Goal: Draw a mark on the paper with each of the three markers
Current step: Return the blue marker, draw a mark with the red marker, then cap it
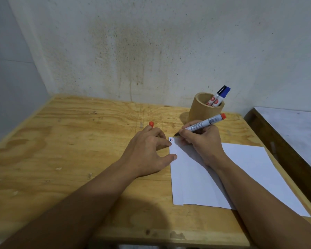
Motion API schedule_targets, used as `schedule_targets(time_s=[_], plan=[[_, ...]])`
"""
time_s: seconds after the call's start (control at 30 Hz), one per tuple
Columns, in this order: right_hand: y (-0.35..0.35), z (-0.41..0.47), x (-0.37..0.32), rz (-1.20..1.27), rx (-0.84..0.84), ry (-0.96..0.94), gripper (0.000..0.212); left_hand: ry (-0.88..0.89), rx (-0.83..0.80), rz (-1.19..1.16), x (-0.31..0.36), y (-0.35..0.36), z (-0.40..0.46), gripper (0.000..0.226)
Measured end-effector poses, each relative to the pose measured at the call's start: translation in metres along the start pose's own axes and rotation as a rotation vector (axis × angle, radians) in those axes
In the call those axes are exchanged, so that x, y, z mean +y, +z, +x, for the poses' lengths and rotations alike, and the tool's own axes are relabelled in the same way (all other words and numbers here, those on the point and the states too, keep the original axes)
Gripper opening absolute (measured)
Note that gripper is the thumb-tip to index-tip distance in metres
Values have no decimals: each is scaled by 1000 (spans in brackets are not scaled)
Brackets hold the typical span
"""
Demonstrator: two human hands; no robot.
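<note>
A white paper sheet (250,168) lies on the right half of the wooden table. Near its top-left corner are short blue and red marks (171,139). My right hand (203,139) grips the uncapped red marker (203,124), tip at the paper's top edge, red end pointing up and right. My left hand (149,150) rests at the paper's left edge, thumb and a fingertip on the sheet, with the red cap (151,124) poking out between its fingers. The black marker (216,96) and the blue marker (222,97) stand capped in a wooden cup (199,112).
The wooden table (70,150) stands in a corner against a stained white wall. A dark-framed surface with a pale top (294,133) adjoins the table on the right.
</note>
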State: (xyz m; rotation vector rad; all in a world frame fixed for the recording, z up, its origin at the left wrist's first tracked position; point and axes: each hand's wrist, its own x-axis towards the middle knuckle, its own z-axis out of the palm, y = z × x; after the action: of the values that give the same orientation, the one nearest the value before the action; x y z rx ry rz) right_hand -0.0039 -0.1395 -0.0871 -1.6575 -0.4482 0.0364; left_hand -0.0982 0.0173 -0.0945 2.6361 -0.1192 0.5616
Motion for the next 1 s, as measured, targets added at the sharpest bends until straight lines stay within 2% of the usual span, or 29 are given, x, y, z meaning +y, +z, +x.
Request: schedule_targets(time_s=[0.07,0.17,0.2,0.27,0.33,0.4,0.47,0.53,0.6,0.7,0.87,1.0], plan=[[-2,0,1,68,33,21,6,-27,69,-74,0,-1,1,40],[-2,0,-2,107,37,35,12,-116,316,-186,-5,-4,10,34],[-2,0,-3,112,39,35,12,-165,325,-194,-7,-5,14,38],[-2,-1,-6,115,36,34,13,-257,246,-215,-14,-5,23,44],[0,-2,-11,157,17,53,13,-305,187,-230,-18,-5,29,35],[1,-4,-20,337,-9,139,13,-380,210,-305,-18,-7,33,20],[1,-3,-29,422,-3,176,11,-520,235,-585,-16,-11,36,16],[-2,1,-36,354,14,101,10,-641,230,-990,-11,-18,40,16],[-4,2,-43,323,23,49,3,-697,196,-1220,-5,-26,42,15],[-4,4,-52,284,37,11,14,-710,148,-1361,3,-33,44,15],[-4,4,-64,186,44,-37,17,-634,119,-1423,17,-39,47,14],[-11,3,-73,206,2,-32,20,-608,109,-1411,24,-46,51,12]])
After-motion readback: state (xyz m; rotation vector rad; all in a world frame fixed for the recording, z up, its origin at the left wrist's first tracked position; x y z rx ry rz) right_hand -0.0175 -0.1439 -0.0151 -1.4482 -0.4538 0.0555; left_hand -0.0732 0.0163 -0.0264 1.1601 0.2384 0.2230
